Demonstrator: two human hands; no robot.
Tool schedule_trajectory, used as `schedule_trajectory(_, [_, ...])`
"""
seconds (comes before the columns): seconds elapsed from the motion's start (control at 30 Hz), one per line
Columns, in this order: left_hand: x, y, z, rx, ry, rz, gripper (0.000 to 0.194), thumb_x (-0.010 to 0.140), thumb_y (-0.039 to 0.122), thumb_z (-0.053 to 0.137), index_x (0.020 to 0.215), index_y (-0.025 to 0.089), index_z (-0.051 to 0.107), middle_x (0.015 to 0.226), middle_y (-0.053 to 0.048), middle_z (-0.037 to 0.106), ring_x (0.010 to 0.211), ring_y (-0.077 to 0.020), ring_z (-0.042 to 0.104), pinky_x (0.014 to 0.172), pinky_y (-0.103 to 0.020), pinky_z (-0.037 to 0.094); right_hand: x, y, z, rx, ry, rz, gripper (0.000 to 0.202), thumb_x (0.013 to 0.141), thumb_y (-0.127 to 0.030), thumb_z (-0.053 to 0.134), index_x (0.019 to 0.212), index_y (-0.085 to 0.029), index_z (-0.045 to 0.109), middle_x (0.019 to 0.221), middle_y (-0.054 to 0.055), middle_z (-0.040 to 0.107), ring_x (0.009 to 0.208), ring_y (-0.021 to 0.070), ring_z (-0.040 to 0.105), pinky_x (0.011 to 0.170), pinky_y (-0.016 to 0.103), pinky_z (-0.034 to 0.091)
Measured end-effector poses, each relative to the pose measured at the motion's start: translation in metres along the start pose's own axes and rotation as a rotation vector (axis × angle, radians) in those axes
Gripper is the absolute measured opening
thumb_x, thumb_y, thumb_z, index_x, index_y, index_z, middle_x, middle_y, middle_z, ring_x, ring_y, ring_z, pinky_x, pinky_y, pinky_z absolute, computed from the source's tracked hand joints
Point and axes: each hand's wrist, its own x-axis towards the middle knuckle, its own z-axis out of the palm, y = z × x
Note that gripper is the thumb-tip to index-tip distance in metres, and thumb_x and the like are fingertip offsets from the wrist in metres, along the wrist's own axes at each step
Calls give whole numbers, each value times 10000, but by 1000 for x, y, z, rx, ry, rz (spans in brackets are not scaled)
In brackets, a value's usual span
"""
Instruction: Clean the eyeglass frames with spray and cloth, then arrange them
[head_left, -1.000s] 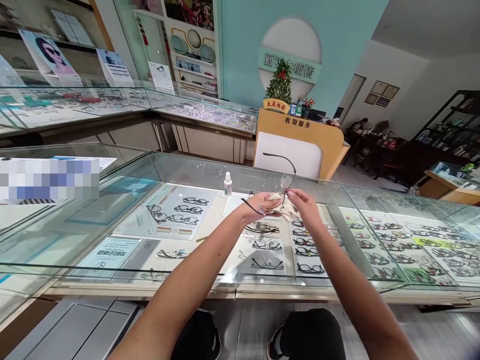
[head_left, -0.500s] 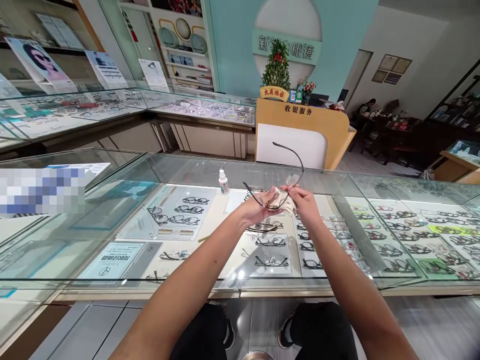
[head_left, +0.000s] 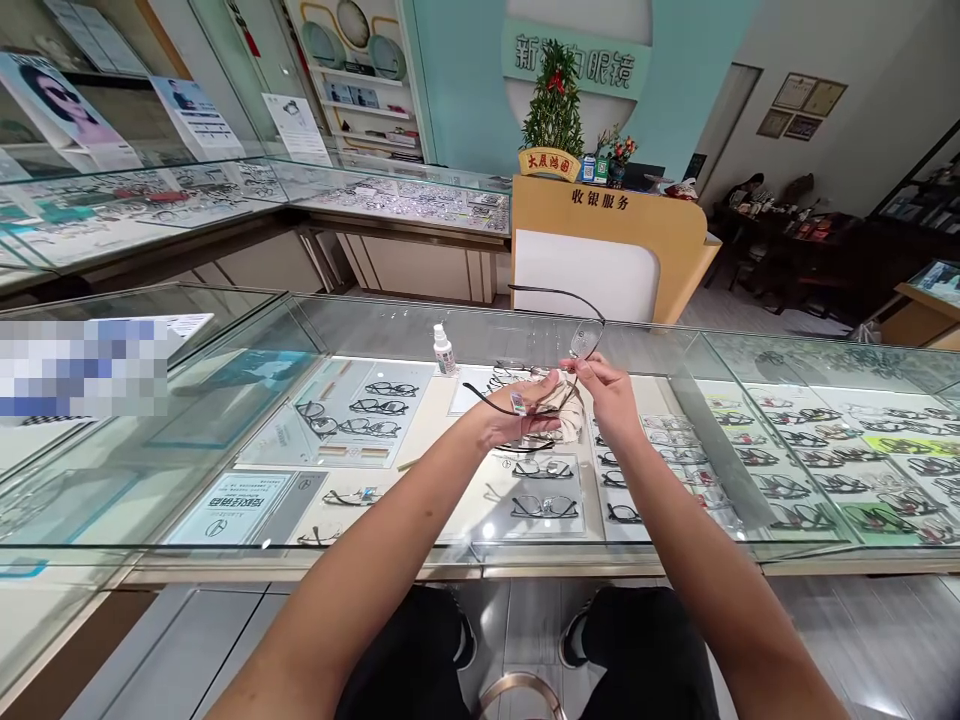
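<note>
Head view: right hand and left hand hold dark-framed glasses over a glass-topped bench.

The right pinches the frame near its middle; the left closes on a soft, creased beige cloth, the lens on that side hidden from me. Both thin temples splay outward, so I judge uneven pressure could bend the slender frame, or a loosened pinch drop it onto hard glass. Beyond, a small white bottle stands upright.
</note>
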Motion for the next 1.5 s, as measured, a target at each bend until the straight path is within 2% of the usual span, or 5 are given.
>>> schedule_trajectory(0.23, [-1, 4, 0, -192, 33, 48, 138, 877, 187, 868, 886, 112, 753, 889, -52, 764, 825, -123, 737, 923, -300, 658, 1, 5, 1, 38, 46, 31, 446, 879, -683, 737, 884, -258, 869, 877, 60, 635, 980, 249, 556, 957, 428, 498])
schedule_trajectory(0.37, [-4, 7, 1, -200, -57, 49, 145, 883, 198, 862, 929, 100, 765, 921, -76, 780, 894, -171, 758, 1067, -457, 625, 2, 8, 0, 75, 54, 50, 425, 872, -663, 757, 925, -259, 879, 873, 44, 590, 956, 232, 540, 946, 405, 490])
schedule_trajectory(0.8, [-5, 6, 0, -27, -154, 143, 313, 797, 321, 950, 952, 110, 778, 881, -51, 738, 818, -144, 711, 893, -342, 628, -2, -3, 1, -26, -135, 11, 442, 927, -674, 705, 935, -267, 878, 974, 59, 643, 1045, 247, 596, 1002, 415, 501])
schedule_trajectory(1.2, [-1, -1, -2, 78, -164, 187, 430, 747, 450, 970, 859, 121, 717, 773, -12, 653, 690, -112, 626, 705, -243, 521, -4, -6, 0, -55, -155, -19, 436, 948, -665, 691, 997, -278, 885, 977, 48, 634, 1046, 237, 604, 1022, 411, 479])
schedule_trajectory(1.5, [-1, -2, 3, 150, -95, 284, 634, 633, 429, 1031, 1112, 125, 748, 829, -7, 666, 732, -113, 607, 705, -231, 461, -2, -3, 3, 142, -86, 113, 378, 859, -624, 802, 886, -256, 882, 937, 29, 595, 963, 205, 569, 940, 372, 465])
